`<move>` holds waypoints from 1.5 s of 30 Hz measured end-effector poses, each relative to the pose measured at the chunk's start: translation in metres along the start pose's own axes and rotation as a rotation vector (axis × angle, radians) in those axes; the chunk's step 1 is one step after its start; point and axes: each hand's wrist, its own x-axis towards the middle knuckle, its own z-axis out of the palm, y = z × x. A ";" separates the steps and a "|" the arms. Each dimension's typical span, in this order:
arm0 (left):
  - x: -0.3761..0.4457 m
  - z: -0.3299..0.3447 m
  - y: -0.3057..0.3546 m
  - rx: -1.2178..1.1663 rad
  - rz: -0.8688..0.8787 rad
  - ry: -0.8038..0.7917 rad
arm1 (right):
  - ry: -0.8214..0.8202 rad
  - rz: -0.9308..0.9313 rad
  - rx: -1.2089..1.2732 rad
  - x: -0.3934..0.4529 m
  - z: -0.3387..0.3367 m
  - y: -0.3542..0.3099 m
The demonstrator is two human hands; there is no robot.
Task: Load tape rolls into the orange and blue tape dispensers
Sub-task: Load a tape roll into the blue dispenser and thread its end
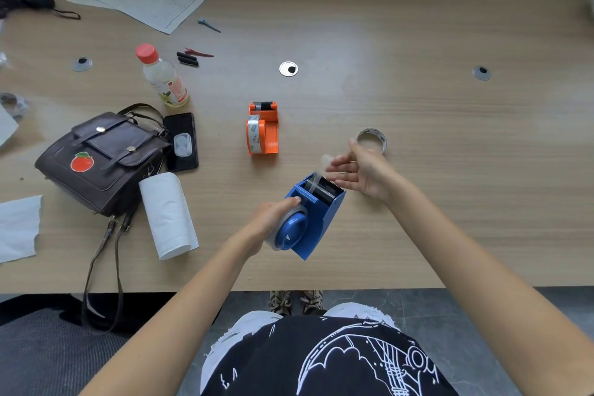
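Centrally: blue dispenser (316,212) tilted on desk (418,42), left hand (273,222) gripping its tape roll (287,230) side. Right hand (363,170) pinching tape end above cutter. Orange dispenser (263,128) loaded, behind. Spare roll (373,138) just beyond right hand.

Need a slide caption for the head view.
Left hand grips blue dispenser; right hand pulls tape.

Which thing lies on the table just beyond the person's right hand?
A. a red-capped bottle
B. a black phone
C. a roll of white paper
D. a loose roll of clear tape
D. The loose roll of clear tape lies flat on the table just past the right hand, while the bottle, phone and paper roll all sit far over on the left side.
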 end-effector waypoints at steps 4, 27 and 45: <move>-0.005 0.003 0.002 -0.001 0.009 0.028 | 0.019 -0.128 -0.388 -0.009 -0.001 0.008; -0.013 0.015 0.000 -0.083 -0.021 0.069 | 0.302 -0.461 -0.464 -0.008 0.037 0.068; -0.002 0.020 -0.011 -0.102 0.001 0.133 | 0.110 -0.408 -0.484 -0.024 0.027 0.054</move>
